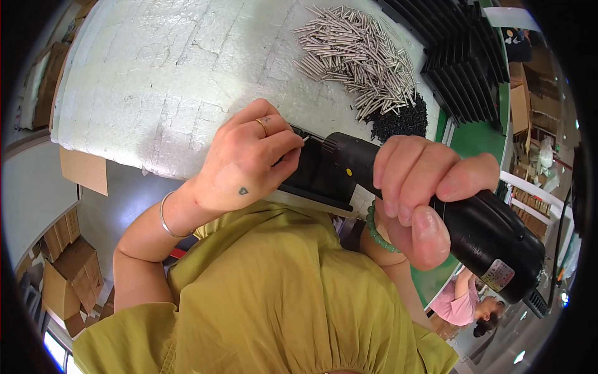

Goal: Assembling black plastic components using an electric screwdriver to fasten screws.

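My right hand (423, 187) wraps around a black electric screwdriver (483, 240), its nose pointing left toward my other hand. My left hand (252, 149) is closed in a pinch just off the screwdriver's tip. A small silvery end shows at those fingertips; whether it is a pin or the driver bit is hard to tell. Beneath both hands lies a black flat part (317, 177) with a raised edge, at the near side of the table. The left fingers hide some of it.
On the wrapped white tabletop (168, 81) lie a heap of silvery metal pins (358, 53) and a pile of small black screws (402, 118). Black panels (464, 75) stand stacked at the far right. Cardboard boxes (71, 274) are at left; another person (461, 302) is at lower right.
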`<state>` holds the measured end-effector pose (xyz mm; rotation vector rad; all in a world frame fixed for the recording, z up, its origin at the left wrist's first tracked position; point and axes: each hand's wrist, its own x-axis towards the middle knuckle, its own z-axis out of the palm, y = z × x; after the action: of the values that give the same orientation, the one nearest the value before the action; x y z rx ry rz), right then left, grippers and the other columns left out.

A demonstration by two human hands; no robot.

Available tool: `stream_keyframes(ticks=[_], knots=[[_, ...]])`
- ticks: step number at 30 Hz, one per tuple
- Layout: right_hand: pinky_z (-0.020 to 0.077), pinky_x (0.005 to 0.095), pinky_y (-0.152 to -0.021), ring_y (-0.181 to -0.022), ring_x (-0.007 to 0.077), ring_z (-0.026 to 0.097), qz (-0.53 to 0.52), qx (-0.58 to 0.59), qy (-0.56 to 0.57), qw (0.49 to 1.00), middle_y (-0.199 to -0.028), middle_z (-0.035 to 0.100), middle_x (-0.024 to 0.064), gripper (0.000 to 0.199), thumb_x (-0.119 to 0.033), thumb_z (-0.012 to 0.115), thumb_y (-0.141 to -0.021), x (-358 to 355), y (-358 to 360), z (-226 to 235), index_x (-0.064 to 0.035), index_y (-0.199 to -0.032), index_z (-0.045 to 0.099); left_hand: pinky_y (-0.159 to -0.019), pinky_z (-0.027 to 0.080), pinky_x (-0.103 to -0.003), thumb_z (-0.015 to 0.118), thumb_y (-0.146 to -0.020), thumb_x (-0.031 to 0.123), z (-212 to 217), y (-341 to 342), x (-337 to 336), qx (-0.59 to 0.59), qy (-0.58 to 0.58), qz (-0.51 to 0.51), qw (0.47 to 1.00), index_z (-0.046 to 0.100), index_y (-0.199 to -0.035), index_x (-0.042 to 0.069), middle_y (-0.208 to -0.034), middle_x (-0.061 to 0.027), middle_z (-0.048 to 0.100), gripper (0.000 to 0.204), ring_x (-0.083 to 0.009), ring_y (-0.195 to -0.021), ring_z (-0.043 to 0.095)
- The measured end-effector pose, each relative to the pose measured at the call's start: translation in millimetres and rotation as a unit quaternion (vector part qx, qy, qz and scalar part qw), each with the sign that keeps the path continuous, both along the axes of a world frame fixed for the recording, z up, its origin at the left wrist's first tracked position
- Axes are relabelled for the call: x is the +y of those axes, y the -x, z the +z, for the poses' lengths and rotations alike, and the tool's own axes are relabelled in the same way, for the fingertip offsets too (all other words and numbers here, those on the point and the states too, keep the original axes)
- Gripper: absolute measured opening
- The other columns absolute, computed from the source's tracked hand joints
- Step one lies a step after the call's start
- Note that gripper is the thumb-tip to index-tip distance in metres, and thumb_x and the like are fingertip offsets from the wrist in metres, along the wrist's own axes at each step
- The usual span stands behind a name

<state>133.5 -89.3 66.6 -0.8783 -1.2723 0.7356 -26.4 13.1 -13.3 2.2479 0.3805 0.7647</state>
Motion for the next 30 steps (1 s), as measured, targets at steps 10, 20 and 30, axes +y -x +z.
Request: stream_keyframes(ticks=[10,20,30], knots=[[0.0399,0.0304,-0.053,-0.05,0.013,0.045,0.043,-0.059,0.042,0.996,-0.064,0.049,0.0029,0.03,0.0,0.059,-0.074,14,6,11,-0.0093,-0.094,0.038,-0.068,0.044,-0.032,0.069,-0.061,0.006,-9,-2,-10,0.003,0.008,0.011,1.0,0.062,-0.07,0.008,-0.068,-0.0004,0.056,0.011,-0.0199,-0.076,0.054],[0.0431,0.0315,-0.057,-0.056,0.0162,0.049,0.0,0.098,-0.003,0.995,-0.07,0.051,0.0073,0.033,0.004,0.061,-0.073,9,1,-2,-0.0035,-0.098,0.041,-0.068,0.043,-0.034,0.07,-0.063,0.01,-4,0,-12,0.047,-0.03,0.011,0.998,0.062,-0.071,0.007,-0.069,-0.0016,0.055,0.011,-0.0207,-0.075,0.052],[0.0418,0.0303,-0.052,-0.048,0.0126,0.041,-0.234,0.11,-0.06,0.964,-0.062,0.046,0.0055,0.026,-0.002,0.051,-0.073,10,-39,-23,-0.0019,-0.097,0.044,-0.066,0.046,-0.034,0.074,-0.062,0.006,10,-9,-2,-0.006,-0.015,-0.009,1.0,0.061,-0.074,0.005,-0.075,-0.0037,0.055,0.018,-0.0242,-0.078,0.053]])
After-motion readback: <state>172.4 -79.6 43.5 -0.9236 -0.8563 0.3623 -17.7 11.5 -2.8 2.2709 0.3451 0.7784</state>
